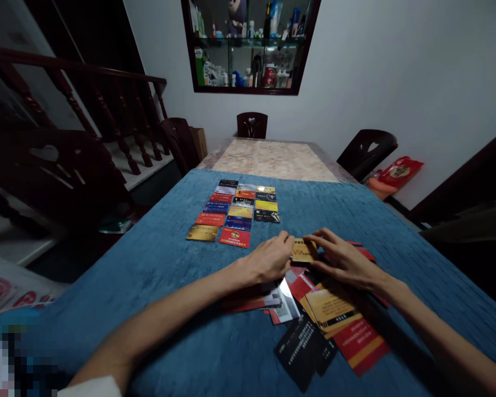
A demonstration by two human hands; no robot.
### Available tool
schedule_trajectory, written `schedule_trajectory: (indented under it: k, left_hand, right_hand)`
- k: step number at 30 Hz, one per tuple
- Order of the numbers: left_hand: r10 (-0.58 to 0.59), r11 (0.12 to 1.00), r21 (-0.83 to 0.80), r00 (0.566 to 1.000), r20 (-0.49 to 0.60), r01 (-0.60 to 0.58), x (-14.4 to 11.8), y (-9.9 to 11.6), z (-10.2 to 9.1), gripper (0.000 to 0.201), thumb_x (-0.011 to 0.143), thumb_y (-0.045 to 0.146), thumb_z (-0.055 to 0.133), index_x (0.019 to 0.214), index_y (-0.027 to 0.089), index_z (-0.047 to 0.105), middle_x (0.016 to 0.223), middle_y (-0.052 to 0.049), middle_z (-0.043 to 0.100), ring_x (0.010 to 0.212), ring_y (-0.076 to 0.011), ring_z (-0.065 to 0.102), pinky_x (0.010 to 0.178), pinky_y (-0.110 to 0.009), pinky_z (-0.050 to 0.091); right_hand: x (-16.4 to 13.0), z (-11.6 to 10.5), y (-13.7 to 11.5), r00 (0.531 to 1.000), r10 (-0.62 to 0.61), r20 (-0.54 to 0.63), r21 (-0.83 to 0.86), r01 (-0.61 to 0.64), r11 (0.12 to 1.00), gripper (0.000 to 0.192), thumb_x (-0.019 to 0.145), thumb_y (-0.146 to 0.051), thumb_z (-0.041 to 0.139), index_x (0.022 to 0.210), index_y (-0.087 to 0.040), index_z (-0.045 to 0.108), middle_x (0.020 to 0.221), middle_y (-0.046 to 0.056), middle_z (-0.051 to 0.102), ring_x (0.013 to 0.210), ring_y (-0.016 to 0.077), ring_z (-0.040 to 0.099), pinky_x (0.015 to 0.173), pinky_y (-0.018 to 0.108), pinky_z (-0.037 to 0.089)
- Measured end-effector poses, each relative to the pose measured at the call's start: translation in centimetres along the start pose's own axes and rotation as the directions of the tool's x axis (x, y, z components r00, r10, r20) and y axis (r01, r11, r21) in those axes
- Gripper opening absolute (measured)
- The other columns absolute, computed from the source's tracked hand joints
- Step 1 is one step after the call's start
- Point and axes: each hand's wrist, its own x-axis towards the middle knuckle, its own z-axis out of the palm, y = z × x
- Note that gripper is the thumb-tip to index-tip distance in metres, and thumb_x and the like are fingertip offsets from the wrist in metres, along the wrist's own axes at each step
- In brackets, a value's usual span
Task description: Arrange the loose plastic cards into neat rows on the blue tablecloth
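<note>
Between my two hands is a gold VIP card (303, 251), held just above a loose heap of cards. My left hand (273, 256) is closed on its left edge with the fingers bent. Thumb and fingers of my right hand (341, 259) grip the right edge. Under and in front of the hands lie black cards (300, 350), gold cards (333, 309) and red cards (361, 344), overlapping at odd angles. Farther off to the left, several cards lie in three columns, among them a red card (235, 237) and a gold card (202, 232) at the near end.
A blue cloth (157, 281) covers the near part of the table, and a patterned tabletop (273, 157) shows beyond it. Dark wooden chairs (252, 124) stand around. To the left is a stair railing (74, 70); a glass-shelved cabinet (252, 41) is set in the far wall.
</note>
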Motion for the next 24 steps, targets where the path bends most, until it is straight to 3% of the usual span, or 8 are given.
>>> schedule_trajectory:
  k: [6,13,24]
  left_hand:
    - [0.006,0.987,0.158,0.999,-0.050,0.002,0.6,-4.2,-1.7,0.028,0.085,0.016,0.053,0.113,0.015,0.049,0.120,-0.014,0.057,0.111,-0.0283,0.052,0.099,-0.043,0.047]
    - [0.021,0.994,0.111,0.992,-0.122,-0.007,0.9,-8.5,-1.0,0.030,0.081,0.009,0.050,0.110,0.016,0.051,0.117,-0.014,0.054,0.113,-0.0263,0.049,0.103,-0.041,0.045]
    - [-0.063,0.987,0.141,0.993,-0.101,0.077,1.1,-9.2,-0.8,0.020,0.081,0.011,0.054,0.100,0.017,0.054,0.111,-0.013,0.058,0.110,-0.0288,0.050,0.099,-0.046,0.045]
  right_hand:
    - [3.8,2.3,0.6,0.996,0.032,-0.084,-0.074,-0.038,0.997,0.045,0.090,-0.042,0.056,0.132,-0.026,0.055,0.120,0.012,0.057,0.099,0.0259,0.064,0.087,0.042,0.055]
    - [7.5,4.2,0.5,0.994,0.090,-0.056,-0.114,-0.096,0.989,0.046,0.088,-0.038,0.058,0.130,-0.019,0.054,0.120,0.014,0.057,0.099,0.0260,0.063,0.086,0.039,0.053]
    - [8.2,5.8,1.6,0.992,0.100,-0.072,-0.050,-0.104,0.993,0.043,0.088,-0.038,0.060,0.128,-0.021,0.058,0.112,0.011,0.057,0.103,0.0255,0.058,0.091,0.039,0.050]
